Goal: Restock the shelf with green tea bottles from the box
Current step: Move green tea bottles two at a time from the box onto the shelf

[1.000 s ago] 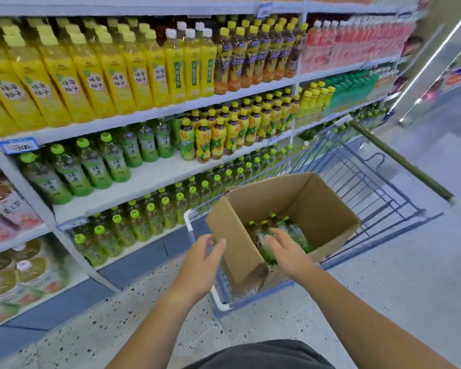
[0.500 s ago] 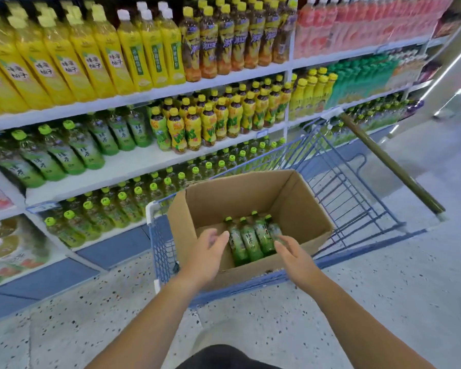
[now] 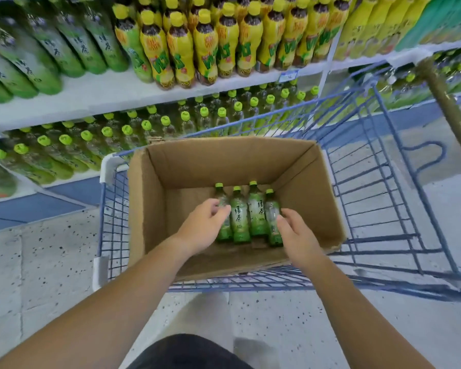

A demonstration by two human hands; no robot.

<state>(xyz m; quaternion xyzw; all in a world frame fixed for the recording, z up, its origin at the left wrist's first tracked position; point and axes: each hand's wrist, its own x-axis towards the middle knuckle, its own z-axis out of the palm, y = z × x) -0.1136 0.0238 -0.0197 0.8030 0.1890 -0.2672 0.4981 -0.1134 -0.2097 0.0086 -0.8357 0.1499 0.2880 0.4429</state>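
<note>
Head view: both hands have dropped from the rim into the brown cardboard box (image 3: pixel 224 161). Four green-capped green tea bottles (image 3: pixel 240 217) lie along its floor's near edge. Left hand (image 3: pixel 202 225) curls over the leftmost, grip unclear; right hand (image 3: pixel 296 233), fingers loose, touches the rightmost. Pickup looks imminent.

Bright even light, blurred bowed edges
</note>
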